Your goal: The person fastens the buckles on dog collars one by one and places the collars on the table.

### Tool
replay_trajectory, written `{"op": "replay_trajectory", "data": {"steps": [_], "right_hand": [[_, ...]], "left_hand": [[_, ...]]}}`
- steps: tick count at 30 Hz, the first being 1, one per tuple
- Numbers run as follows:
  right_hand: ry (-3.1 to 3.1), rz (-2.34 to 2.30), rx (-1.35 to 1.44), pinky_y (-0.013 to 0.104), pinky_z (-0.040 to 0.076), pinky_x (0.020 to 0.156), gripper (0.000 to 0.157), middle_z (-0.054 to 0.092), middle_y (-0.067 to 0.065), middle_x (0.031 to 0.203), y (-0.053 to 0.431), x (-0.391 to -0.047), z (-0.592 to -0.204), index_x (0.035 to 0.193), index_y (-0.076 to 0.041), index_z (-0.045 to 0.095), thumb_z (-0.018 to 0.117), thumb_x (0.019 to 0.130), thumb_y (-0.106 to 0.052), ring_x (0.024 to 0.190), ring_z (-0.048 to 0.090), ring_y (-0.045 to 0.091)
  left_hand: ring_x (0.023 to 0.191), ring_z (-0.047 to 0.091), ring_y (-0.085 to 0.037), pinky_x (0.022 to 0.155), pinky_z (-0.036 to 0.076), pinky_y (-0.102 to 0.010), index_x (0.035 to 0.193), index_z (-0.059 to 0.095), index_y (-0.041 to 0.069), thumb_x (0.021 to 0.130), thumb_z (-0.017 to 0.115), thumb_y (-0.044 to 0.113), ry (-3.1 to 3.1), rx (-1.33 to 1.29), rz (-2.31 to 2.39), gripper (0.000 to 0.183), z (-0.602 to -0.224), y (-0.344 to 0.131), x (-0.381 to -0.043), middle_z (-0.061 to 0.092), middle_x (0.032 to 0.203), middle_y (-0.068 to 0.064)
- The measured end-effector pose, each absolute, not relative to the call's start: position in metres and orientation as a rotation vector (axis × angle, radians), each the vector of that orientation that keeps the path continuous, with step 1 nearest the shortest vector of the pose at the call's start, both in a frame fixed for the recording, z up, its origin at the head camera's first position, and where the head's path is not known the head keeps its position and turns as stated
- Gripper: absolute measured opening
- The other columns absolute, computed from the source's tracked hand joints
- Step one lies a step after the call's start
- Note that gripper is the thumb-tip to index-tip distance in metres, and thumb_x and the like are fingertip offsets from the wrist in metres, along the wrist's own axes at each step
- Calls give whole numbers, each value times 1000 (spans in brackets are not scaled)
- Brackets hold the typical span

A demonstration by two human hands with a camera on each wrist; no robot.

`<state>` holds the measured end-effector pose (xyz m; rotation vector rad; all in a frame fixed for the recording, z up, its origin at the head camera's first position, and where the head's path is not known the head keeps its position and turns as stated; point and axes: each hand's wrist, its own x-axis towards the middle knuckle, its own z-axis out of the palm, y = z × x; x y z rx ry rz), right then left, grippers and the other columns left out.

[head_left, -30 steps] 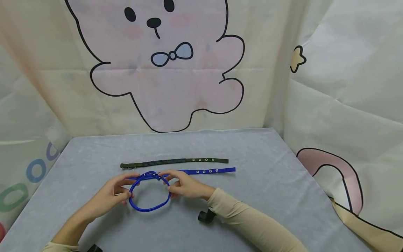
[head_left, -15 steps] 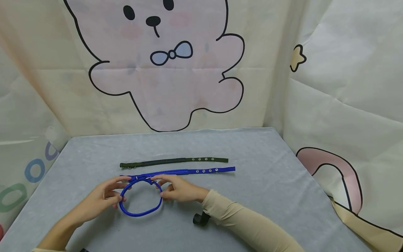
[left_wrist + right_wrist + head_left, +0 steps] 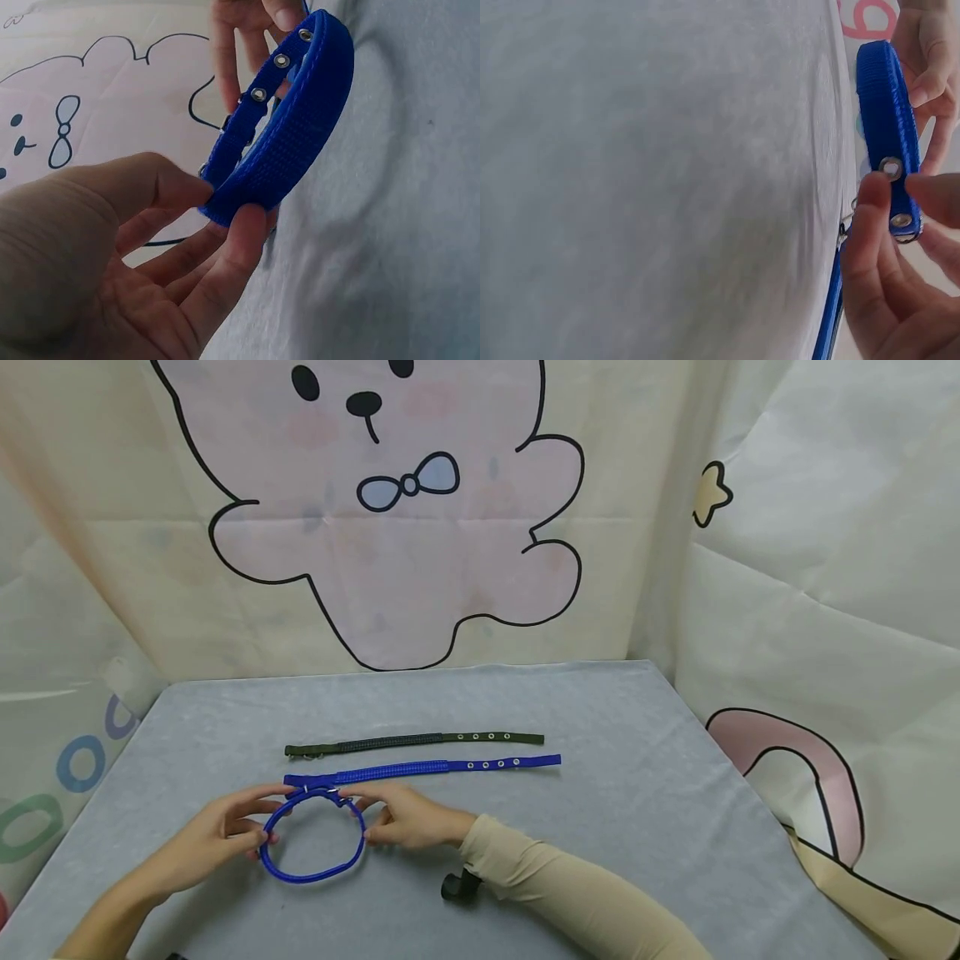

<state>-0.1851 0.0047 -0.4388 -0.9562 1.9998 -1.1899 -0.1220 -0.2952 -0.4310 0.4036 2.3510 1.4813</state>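
A blue webbing collar [image 3: 303,878], buckled into a ring, is held up between both hands above the table's front half. At its left side, the left hand [image 3: 213,837] pinches the band between thumb and fingers. The right hand [image 3: 412,817] grips the opposite side, close to the buckle. Metal eyelets dot the collar [image 3: 300,127] in the left wrist view, and its padded stretch faces that camera. From the right wrist, the collar [image 3: 885,97] is seen edge-on, with thumb and fingers of the right hand [image 3: 889,277] closed around its eyeleted part.
A second blue collar [image 3: 420,768] lies straight on the grey cloth-covered table [image 3: 600,760], just behind the ring. Parallel and farther back lies a dark green collar [image 3: 390,742]. A printed curtain [image 3: 480,568] hangs behind the table.
Both hands have shifted left and slightly nearer the person, carrying the ringed collar with them. More of the flat blue collar now shows behind it. Their hold looks the same.
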Motion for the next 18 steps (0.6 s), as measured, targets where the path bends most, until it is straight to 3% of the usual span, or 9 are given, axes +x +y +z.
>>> {"op": "replay_trajectory", "data": {"steps": [10,18], "right_hand": [[2091,-1088,-957,16,50,61,69,60,16,141,-9,-179,-442,155,-20,41,64,95,5,74,63,0],[2165,-996,-981,14,50,64,68,62,13,138,-24,-179,-436,155,-20,42,64,95,4,76,62,-4]], "left_hand": [[107,71,-9,78,60,-30,154,30,-6,102,58,9,2250,556,1443,61,-434,-314,-122,34,144,-51],[107,69,-2,77,61,-32,154,29,-8,102,58,7,2256,570,1433,62,-441,-326,-125,34,142,-53]]}}
